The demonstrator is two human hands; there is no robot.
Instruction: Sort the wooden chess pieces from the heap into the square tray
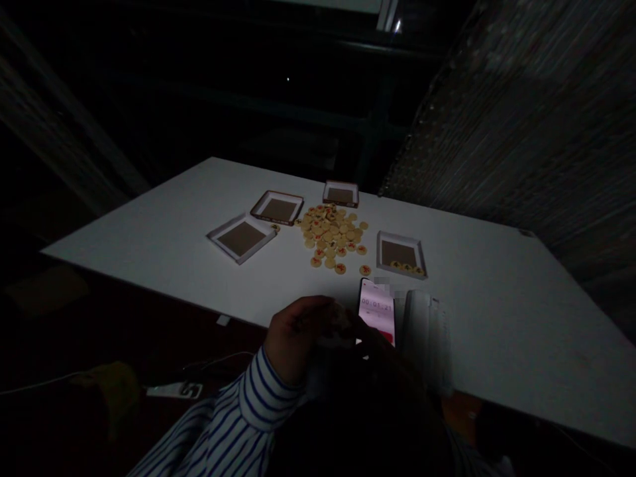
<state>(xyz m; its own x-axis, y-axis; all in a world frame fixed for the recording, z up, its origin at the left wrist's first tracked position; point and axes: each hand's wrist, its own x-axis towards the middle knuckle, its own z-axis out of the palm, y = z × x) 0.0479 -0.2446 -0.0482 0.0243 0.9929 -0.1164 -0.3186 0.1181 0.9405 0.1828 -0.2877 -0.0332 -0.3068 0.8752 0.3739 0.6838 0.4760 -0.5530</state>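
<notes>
My left hand (298, 328), in a blue-and-white striped sleeve, is raised at the near edge of the table. Its fingers curl inward around something pale that I cannot make out in the dark. My right hand (377, 351) is a dark shape beside it, its fingers mostly lost in shadow. Just beyond it lies a lit phone (376, 308) with a timer on its screen. Further off, round Chinese chess pieces (330, 232) with red or dark characters form a loose heap on the white table (477, 265).
Around the heap stand shallow box trays: one at left (242, 238), one behind it (277, 207), one at the back (340, 194). The right tray (400, 253) holds a few pieces. A long pale object (428, 338) lies right of the phone. The room is very dark.
</notes>
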